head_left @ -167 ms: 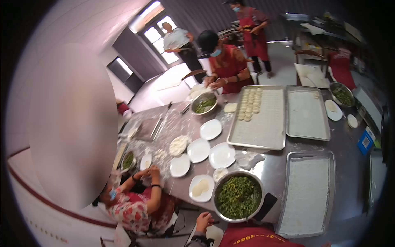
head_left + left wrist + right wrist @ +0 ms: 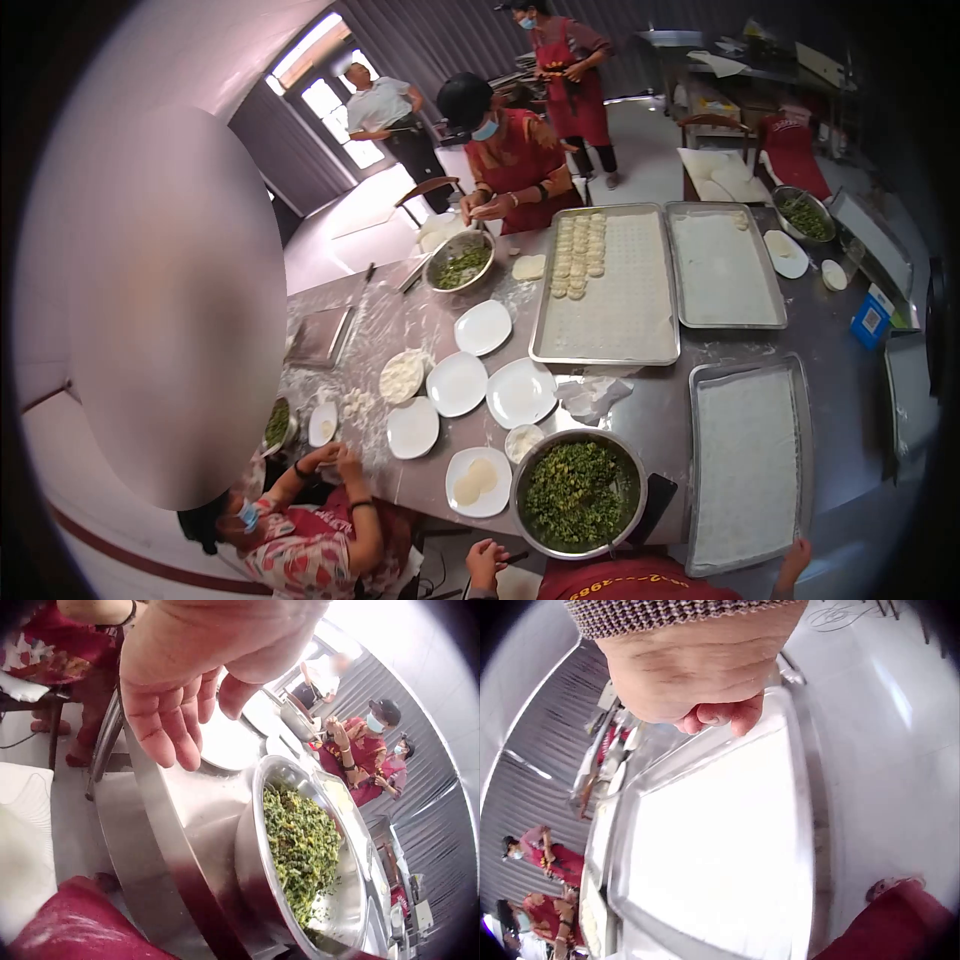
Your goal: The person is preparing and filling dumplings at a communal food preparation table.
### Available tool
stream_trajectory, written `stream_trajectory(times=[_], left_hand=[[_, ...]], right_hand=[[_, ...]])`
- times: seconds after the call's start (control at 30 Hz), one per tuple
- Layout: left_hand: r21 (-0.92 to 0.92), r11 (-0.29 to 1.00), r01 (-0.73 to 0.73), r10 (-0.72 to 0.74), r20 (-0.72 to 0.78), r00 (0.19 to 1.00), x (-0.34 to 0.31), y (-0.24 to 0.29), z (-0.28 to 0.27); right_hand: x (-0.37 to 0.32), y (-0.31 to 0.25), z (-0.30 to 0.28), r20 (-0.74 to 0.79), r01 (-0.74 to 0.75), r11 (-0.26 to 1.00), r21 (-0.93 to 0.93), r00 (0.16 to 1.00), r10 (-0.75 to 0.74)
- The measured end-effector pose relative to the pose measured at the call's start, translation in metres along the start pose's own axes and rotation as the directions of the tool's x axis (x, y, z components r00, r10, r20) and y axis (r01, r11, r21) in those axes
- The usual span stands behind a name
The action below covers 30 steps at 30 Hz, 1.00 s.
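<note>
My left hand [image 2: 487, 563] is held by the table's near edge, left of the steel bowl of chopped greens [image 2: 580, 492]. In the left wrist view, its relaxed, slightly bent fingers [image 2: 171, 724] hold nothing, and the bowl [image 2: 251, 862] stands beyond them. My right hand [image 2: 797, 560] is beside the near right corner of the paper-lined tray [image 2: 803, 440]. The right wrist view shows this hand [image 2: 697, 671] over the tray's rim [image 2: 802, 795], fingers loosely curled with nothing visible in them; whether it touches the rim I cannot tell.
White plates [image 2: 457, 384], a flour dish [image 2: 401, 376] and a dark phone [image 2: 655, 508] lie around the bowl. A tray of dumplings [image 2: 628, 335] and another tray [image 2: 735, 290] stand farther back. One person [image 2: 325, 530] sits at left; another works across the table.
The head view has shifted, so the table's far side sits further left. My right hand has come up into sight beside the lined tray. My left hand remains near the bowl, empty.
</note>
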State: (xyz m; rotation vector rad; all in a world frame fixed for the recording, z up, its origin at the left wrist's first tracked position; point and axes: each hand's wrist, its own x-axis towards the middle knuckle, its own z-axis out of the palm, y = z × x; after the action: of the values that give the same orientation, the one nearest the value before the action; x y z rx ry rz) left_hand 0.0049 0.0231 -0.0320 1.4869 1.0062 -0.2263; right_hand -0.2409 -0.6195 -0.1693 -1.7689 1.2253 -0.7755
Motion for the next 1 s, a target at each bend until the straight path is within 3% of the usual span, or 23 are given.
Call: stream_trajectory(times=[0.03, 0.07, 0.1, 0.2, 0.23, 0.27, 0.3, 0.37, 0.47, 0.5, 0.7, 0.8, 0.9, 1.0], left_hand=[[-0.023, 1.0, 0.002, -0.002, 0.006, 1.0, 0.012, 0.008, 0.0], [-0.037, 0.999, -0.021, 0.021, -0.007, 1.0, 0.035, 0.034, -0.011], [-0.042, 0.998, -0.049, 0.05, 0.01, 0.999, 0.045, 0.035, -0.017], [-0.056, 0.99, -0.127, 0.131, 0.064, 0.989, 0.081, 0.042, -0.034], [0.004, 0.975, -0.221, 0.221, 0.041, 0.974, 0.099, 0.033, -0.039], [0.205, 0.905, -0.374, 0.377, 0.025, 0.926, 0.122, 0.039, -0.047], [0.403, 0.784, -0.473, 0.504, 0.033, 0.863, 0.131, 0.041, -0.054], [0.564, 0.69, -0.454, 0.515, 0.058, 0.855, 0.139, 0.068, -0.063], [0.658, 0.565, -0.498, 0.577, 0.116, 0.809, 0.154, 0.102, -0.064], [0.672, 0.569, -0.474, 0.532, 0.14, 0.835, 0.164, 0.108, -0.061], [0.738, 0.312, -0.598, 0.584, 0.347, 0.734, 0.192, 0.117, -0.044], [0.749, 0.264, -0.608, 0.53, 0.414, 0.74, 0.191, 0.113, -0.042], [0.751, 0.26, -0.607, 0.542, 0.407, 0.735, 0.196, 0.102, -0.033], [0.711, 0.184, -0.679, 0.627, 0.447, 0.638, 0.199, 0.101, -0.023]], right_hand=[[0.001, 0.01, 0.025, 0.037, 0.248, 0.967, -0.051, 0.969, -0.246], [-0.027, -0.056, 0.043, 0.191, 0.005, 0.999, 0.043, 0.981, -0.013], [-0.061, -0.147, 0.065, 0.33, -0.255, 0.965, 0.061, 0.918, 0.221], [-0.119, -0.237, 0.102, 0.479, -0.111, 0.982, -0.15, 0.861, 0.171], [-0.134, -0.241, 0.108, 0.538, 0.098, 0.974, -0.206, 0.842, 0.029], [-0.15, -0.245, 0.122, 0.62, 0.303, 0.923, -0.235, 0.779, -0.098], [-0.164, -0.256, 0.128, 0.669, 0.337, 0.906, -0.255, 0.738, -0.086], [-0.196, -0.28, 0.139, 0.781, 0.391, 0.873, -0.292, 0.625, -0.019], [-0.228, -0.287, 0.142, 0.814, 0.378, 0.848, -0.371, 0.573, 0.101], [-0.234, -0.273, 0.141, 0.814, 0.337, 0.879, -0.337, 0.574, 0.092], [-0.262, -0.273, 0.176, 0.786, -0.058, 0.957, -0.284, 0.558, 0.267], [-0.276, -0.264, 0.184, 0.761, -0.211, 0.959, -0.187, 0.586, 0.277], [-0.284, -0.253, 0.188, 0.735, -0.238, 0.96, -0.151, 0.622, 0.27], [-0.29, -0.238, 0.188, 0.682, -0.238, 0.96, -0.149, 0.678, 0.274]])
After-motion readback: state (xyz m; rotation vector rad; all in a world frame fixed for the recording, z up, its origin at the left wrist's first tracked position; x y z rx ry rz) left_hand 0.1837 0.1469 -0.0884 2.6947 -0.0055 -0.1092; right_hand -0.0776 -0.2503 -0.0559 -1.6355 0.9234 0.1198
